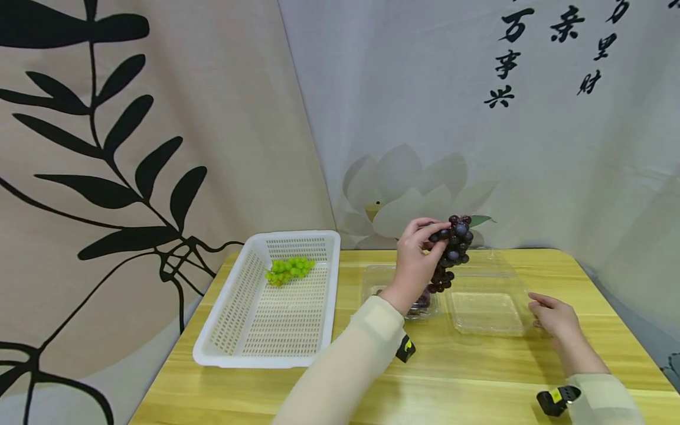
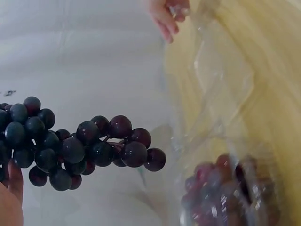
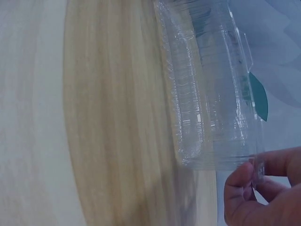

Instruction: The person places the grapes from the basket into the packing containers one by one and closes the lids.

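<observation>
My left hand (image 1: 417,260) pinches a bunch of dark purple grapes (image 1: 455,239) by its upper part, raised over the table with the lower end hanging down. One green leaf (image 1: 480,220) sticks out at its top. To the right, my right hand (image 1: 555,319) pinches the edge of a clear plastic clamshell box (image 1: 487,313), whose lid stands raised at the back. In the right wrist view, thumb and fingers grip the rim of this box (image 3: 211,94). A second clear box with reddish-purple grapes (image 2: 225,188) sits below the left hand, partly hidden by the forearm in the head view.
A white perforated plastic basket (image 1: 218,330) stands on the left side of the wooden table (image 1: 435,389). A small bunch of green grapes (image 1: 289,270) lies in its far part. Behind the table hangs a printed cloth (image 1: 255,118).
</observation>
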`<control>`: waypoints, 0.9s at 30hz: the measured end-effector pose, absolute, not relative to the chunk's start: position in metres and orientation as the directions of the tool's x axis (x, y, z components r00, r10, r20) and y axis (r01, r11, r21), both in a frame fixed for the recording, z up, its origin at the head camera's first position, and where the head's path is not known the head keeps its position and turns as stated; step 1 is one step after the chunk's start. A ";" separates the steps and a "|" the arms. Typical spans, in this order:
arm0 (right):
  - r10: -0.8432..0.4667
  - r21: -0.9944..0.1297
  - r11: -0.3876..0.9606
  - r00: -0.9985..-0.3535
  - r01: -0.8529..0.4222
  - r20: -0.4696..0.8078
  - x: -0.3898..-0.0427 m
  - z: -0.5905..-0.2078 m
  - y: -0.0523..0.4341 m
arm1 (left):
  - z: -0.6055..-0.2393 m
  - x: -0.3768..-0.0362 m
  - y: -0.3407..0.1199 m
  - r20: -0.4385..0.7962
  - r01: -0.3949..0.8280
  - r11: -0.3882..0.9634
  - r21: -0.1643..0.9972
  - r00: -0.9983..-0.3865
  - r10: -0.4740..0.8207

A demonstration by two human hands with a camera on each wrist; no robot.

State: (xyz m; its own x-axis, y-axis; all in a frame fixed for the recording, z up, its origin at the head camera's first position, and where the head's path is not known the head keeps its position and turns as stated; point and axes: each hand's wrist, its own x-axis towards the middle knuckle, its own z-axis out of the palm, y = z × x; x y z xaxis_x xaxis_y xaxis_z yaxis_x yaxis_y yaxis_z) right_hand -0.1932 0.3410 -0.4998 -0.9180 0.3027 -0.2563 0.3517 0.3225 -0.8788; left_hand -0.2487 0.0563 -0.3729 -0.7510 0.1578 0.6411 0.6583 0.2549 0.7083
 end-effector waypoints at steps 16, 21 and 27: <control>0.307 -0.883 0.356 -0.931 0.306 -0.198 -0.219 -0.572 0.382 | -0.396 -0.233 0.105 0.544 0.565 0.224 0.794 -0.825 0.152; 0.302 -0.894 0.328 -0.931 0.304 -0.206 -0.213 -0.556 0.374 | -0.405 -0.226 0.113 0.486 0.507 0.240 0.828 -0.862 0.145; 0.285 -0.888 0.315 -0.926 0.334 -0.247 -0.199 -0.521 0.354 | -0.418 -0.218 0.115 0.393 0.416 0.218 0.883 -0.908 0.143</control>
